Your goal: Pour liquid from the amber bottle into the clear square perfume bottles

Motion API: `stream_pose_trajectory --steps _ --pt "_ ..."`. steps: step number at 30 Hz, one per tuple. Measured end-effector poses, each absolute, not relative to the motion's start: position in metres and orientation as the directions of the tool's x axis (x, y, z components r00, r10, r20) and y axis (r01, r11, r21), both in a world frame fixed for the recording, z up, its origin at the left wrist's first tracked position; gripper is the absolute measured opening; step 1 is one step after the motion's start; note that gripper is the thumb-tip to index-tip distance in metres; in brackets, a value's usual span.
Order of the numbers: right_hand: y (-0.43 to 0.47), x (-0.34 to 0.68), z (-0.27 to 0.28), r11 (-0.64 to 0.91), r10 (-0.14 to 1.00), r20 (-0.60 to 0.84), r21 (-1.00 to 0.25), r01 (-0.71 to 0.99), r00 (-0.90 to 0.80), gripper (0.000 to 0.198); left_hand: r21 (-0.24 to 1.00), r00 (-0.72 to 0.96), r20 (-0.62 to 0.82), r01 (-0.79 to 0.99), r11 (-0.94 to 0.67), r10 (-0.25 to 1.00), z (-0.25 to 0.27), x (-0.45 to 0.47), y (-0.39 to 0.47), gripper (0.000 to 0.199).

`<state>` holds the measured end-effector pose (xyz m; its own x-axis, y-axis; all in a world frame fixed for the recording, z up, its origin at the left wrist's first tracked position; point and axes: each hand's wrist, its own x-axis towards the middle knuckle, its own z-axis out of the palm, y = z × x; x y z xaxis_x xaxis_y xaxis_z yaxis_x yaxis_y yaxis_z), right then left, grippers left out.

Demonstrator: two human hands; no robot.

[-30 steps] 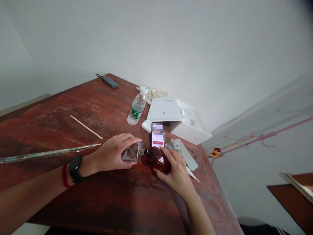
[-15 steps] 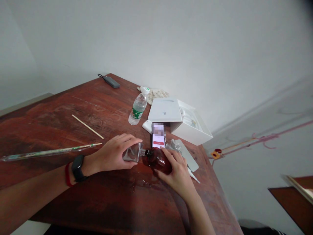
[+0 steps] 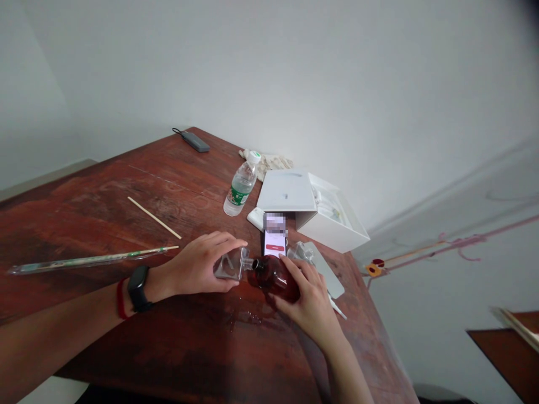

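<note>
My left hand [image 3: 206, 262] is wrapped round a clear, square-sided bottle [image 3: 231, 264], which is tilted onto its side with its neck pointing right. In my right hand [image 3: 309, 292] is a brown, rounded bottle [image 3: 278, 278], its dark mouth facing left. The two bottle mouths meet or nearly meet; whether they touch I cannot tell. Drops of spilled liquid [image 3: 248, 315] glisten on the table below them. Just behind the brown bottle lies a phone [image 3: 275, 238] with a lit screen.
On the wooden table [image 3: 96, 196] stand a capped water bottle [image 3: 242, 188] and a white box [image 3: 286, 189] with an open tray [image 3: 337, 224]. A wooden stick [image 3: 154, 217], wrapped chopsticks [image 3: 92, 260], a grey device [image 3: 196, 141], a cloth [image 3: 273, 161] and a clear plastic piece [image 3: 301, 252] lie around.
The whole view has shifted slightly, with things appearing a little farther right. Both hands keep their hold, and the bottles stay mouth to mouth.
</note>
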<state>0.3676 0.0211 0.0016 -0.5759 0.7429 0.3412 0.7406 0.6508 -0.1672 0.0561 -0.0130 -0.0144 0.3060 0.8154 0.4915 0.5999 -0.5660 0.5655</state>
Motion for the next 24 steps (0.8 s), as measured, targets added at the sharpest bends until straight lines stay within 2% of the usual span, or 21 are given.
stream_pose_trajectory --steps 24 --pt "0.055 0.375 0.017 0.745 0.664 0.255 -0.143 0.652 -0.703 0.074 0.693 0.215 0.457 0.522 -0.497 0.863 -0.029 0.058 -0.013 0.074"
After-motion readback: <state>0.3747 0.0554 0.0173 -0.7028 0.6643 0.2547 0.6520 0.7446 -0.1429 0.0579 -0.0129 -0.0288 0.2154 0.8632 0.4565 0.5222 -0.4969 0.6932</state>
